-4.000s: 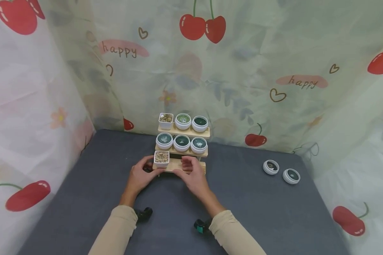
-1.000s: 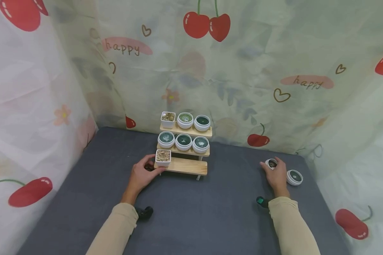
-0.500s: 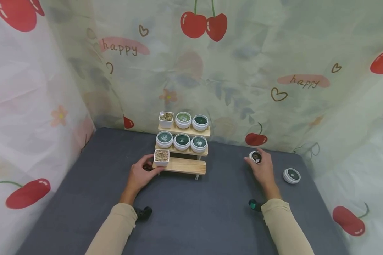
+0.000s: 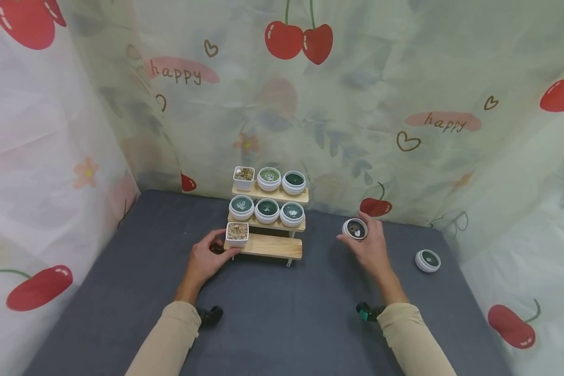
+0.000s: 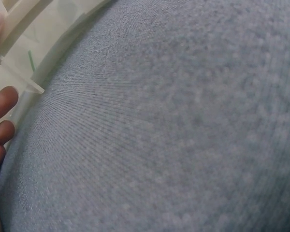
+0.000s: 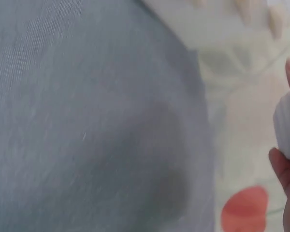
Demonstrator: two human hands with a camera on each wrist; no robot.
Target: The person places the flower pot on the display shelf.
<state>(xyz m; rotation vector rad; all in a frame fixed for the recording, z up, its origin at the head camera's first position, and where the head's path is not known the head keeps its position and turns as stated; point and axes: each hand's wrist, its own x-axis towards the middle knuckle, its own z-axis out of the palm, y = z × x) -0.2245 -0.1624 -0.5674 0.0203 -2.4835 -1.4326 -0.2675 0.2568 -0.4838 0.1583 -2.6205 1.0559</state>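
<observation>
My left hand (image 4: 207, 259) holds a small square white pot (image 4: 237, 240) filled with pale grit, at the left end of the lowest tier of a wooden three-tier stand (image 4: 274, 246). Its thumb lies at the front, by the shelf edge, and its index finger at the pot's left side. To the right of the stand, my right hand (image 4: 371, 248) pinches a round white pot (image 4: 355, 230) with dark contents between thumb and fingers. In the right wrist view, that white pot (image 6: 287, 126) shows at the right edge. Left fingers (image 5: 2, 104) and a stand leg appear in the left wrist view.
The middle tier bears three round white pots with dark green tops (image 4: 267, 210). On the top tier are a square pot (image 4: 244, 178) and two round ones (image 4: 294, 182). Another round pot (image 4: 427, 260) sits at the table's right. Printed cloth (image 4: 192, 120) walls the back and sides.
My right hand left the stand, took hold of a round pot at the far right, and has carried it leftward towards the stand. The left hand has stayed at the square pot.
</observation>
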